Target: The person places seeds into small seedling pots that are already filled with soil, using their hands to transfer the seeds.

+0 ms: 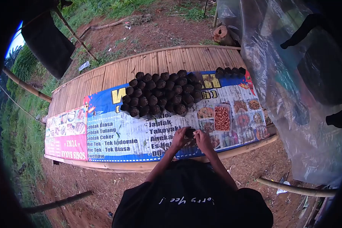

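Gripping a small black pot (190,133) between my left hand (179,139) and right hand (203,140), printed banner (114,133) covering the table (117,72), cluster of filled black pots (161,93) beyond, plastic sheet (285,95) hanging right.

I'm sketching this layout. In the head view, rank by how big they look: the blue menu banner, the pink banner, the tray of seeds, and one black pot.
1. blue menu banner
2. pink banner
3. tray of seeds
4. a single black pot, though it lies farther from the camera

Filled bags (161,93) cluster on the banner (117,133), behind both hands (192,138).
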### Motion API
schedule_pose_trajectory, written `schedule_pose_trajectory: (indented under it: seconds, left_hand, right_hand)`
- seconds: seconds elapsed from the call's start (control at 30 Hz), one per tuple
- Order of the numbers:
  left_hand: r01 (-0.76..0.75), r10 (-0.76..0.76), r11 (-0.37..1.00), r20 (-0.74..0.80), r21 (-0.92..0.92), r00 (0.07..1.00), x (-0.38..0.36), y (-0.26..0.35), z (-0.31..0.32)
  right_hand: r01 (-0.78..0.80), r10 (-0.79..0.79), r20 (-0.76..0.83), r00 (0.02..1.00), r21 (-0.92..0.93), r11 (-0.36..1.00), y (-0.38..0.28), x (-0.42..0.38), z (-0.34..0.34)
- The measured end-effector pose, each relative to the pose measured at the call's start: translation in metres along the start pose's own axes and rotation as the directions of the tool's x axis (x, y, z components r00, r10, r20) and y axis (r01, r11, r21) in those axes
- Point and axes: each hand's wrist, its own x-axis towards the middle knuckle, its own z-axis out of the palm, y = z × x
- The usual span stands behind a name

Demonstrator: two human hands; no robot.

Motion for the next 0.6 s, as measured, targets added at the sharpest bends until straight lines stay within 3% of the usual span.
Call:
schedule_pose_trajectory:
  seconds: [0.1,0.23,0.33,0.4,0.53,0.6]
  left_hand:
    - [0.008,-0.007,1.000,-0.020,0.024,1.000,-0.002,-0.001,0.001]
    - [0.014,-0.015,0.999,0.007,0.032,1.000,-0.003,-0.005,0.002]
    - [0.029,-0.029,1.000,-0.010,0.005,1.000,-0.004,-0.010,0.007]
    - [0.032,-0.031,0.999,-0.036,0.007,0.999,-0.007,-0.014,0.010]
    - [0.073,-0.073,0.997,-0.010,0.015,0.997,-0.007,-0.011,0.008]
    - [0.081,-0.081,0.996,-0.005,0.035,0.997,-0.006,-0.007,0.006]
  right_hand:
    - [0.068,-0.063,-0.069,0.996,0.067,0.995,-0.008,0.002,-0.002]
    - [0.099,-0.097,-0.048,0.994,0.044,0.994,-0.010,0.004,0.000]
    - [0.097,-0.095,0.017,0.995,-0.105,0.990,-0.009,0.009,-0.002]
    - [0.106,-0.126,-0.078,0.989,-0.228,0.968,-0.012,0.009,-0.002]
    - [0.152,-0.155,-0.027,0.988,-0.084,0.985,-0.013,0.011,-0.003]
    - [0.155,-0.166,-0.026,0.986,-0.246,0.957,-0.015,0.012,-0.005]
